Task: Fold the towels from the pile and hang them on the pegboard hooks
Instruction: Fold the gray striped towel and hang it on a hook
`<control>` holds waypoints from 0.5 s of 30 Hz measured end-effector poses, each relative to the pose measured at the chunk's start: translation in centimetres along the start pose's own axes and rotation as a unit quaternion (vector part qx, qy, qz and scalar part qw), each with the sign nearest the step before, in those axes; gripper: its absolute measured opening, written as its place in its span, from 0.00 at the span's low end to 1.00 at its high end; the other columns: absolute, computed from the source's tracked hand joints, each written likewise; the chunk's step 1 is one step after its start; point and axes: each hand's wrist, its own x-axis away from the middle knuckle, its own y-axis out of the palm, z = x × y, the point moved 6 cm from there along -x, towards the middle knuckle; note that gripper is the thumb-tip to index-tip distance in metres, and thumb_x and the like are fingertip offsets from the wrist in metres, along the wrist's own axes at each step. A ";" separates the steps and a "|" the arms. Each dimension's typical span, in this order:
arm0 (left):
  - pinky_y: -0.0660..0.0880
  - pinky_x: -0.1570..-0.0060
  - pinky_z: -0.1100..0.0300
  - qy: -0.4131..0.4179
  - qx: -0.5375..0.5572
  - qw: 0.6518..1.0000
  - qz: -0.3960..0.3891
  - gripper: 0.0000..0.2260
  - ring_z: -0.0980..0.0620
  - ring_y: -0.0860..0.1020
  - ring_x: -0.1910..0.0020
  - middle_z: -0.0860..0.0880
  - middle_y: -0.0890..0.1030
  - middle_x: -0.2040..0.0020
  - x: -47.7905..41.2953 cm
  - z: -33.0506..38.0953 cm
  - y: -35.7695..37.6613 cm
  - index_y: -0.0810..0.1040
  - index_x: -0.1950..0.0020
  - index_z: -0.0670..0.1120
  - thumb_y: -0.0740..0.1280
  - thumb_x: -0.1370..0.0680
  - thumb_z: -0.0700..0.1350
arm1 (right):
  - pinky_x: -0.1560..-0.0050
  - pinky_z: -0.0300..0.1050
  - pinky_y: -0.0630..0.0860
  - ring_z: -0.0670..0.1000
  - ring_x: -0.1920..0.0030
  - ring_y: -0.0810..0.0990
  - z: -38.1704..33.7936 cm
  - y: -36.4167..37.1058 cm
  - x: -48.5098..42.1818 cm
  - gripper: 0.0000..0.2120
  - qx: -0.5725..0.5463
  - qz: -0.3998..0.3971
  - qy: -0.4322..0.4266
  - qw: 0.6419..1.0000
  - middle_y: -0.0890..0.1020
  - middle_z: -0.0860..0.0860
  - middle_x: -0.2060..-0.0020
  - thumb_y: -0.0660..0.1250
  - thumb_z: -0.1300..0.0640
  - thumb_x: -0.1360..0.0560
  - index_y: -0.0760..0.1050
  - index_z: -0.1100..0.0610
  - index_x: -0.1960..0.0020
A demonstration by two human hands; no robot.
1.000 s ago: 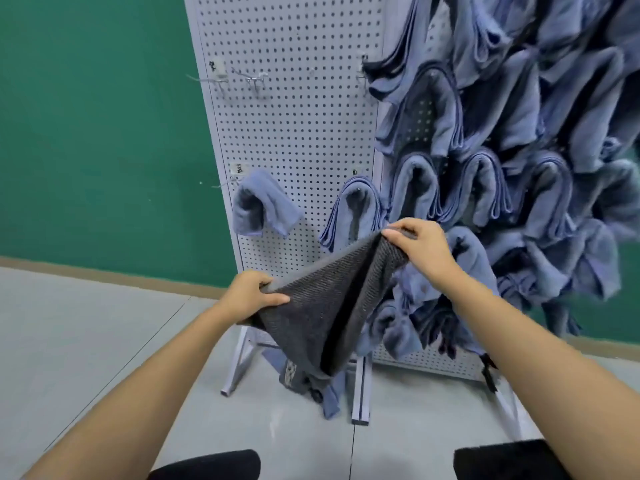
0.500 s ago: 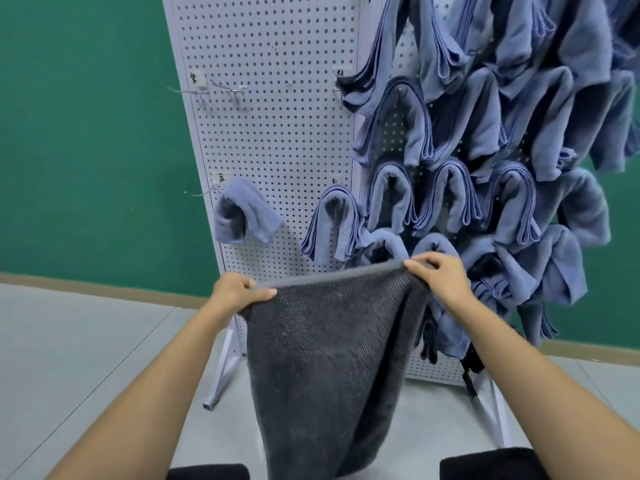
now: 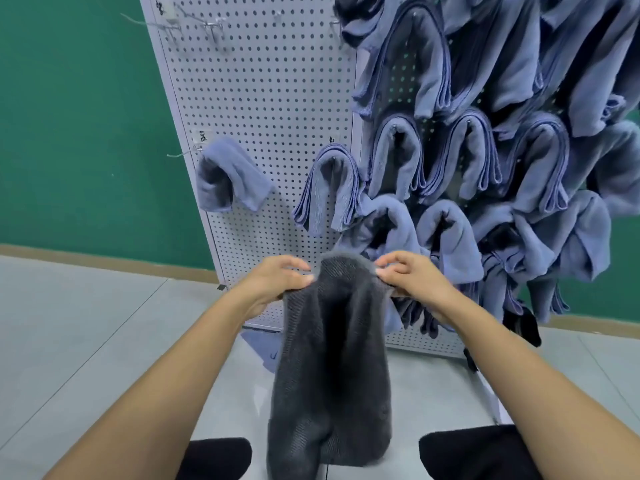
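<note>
Green wall and grey floor back the work area. Your left hand (image 3: 277, 278) and right hand (image 3: 412, 275) each pinch the top edge of the grey towel (image 3: 332, 358), fingers (image 3: 294, 263) curled onto it, at lower centre of the frame. It hangs limp; expect soft, light, grippy cloth. Grip at the corners, since a mid-edge hold would likely sag. Free hooks (image 3: 211, 26) sit upper left on the pegboard (image 3: 263, 98).
</note>
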 end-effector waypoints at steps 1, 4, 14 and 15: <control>0.75 0.51 0.60 0.024 0.002 0.999 -0.036 0.14 0.54 0.80 0.58 0.48 0.83 0.60 0.3 0.9 1.3 0.77 0.42 0.49 0.71 0.26 0.38 | 0.67 0.32 0.74 0.47 0.64 0.74 -0.9 0.9 0.1 0.07 -0.003 -0.013 -0.023 1.000 0.76 0.57 0.64 0.67 0.61 0.23 0.76 0.63 0.46; 0.73 0.54 0.66 0.081 -0.034 0.992 -0.087 0.16 0.60 0.78 0.62 0.53 0.80 0.66 0.8 2.4 4.2 0.75 0.40 0.52 0.70 0.25 0.38 | 0.60 0.36 0.74 0.46 0.63 0.74 -3.1 2.8 0.3 0.04 -0.017 -0.023 -0.091 0.995 0.76 0.57 0.65 0.68 0.61 0.24 0.76 0.59 0.49; 0.77 0.60 0.63 0.147 0.209 0.966 -0.026 0.06 0.55 0.80 0.63 0.49 0.81 0.61 2.4 8.2 2.3 0.78 0.53 0.42 0.63 0.22 0.35 | 0.36 0.42 0.72 0.45 0.37 0.73 0.9 4.8 2.0 0.38 0.041 -0.194 0.018 0.980 0.73 0.47 0.36 0.78 0.48 0.34 0.63 0.52 0.30; 0.77 0.57 0.60 0.146 0.253 0.955 -0.042 0.05 0.53 0.80 0.62 0.47 0.81 0.60 2.6 9.2 2.3 0.77 0.53 0.40 0.62 0.21 0.35 | 0.35 0.42 0.71 0.44 0.36 0.73 1.8 5.8 2.6 0.41 0.065 -0.232 0.045 0.969 0.72 0.45 0.34 0.78 0.48 0.34 0.61 0.50 0.29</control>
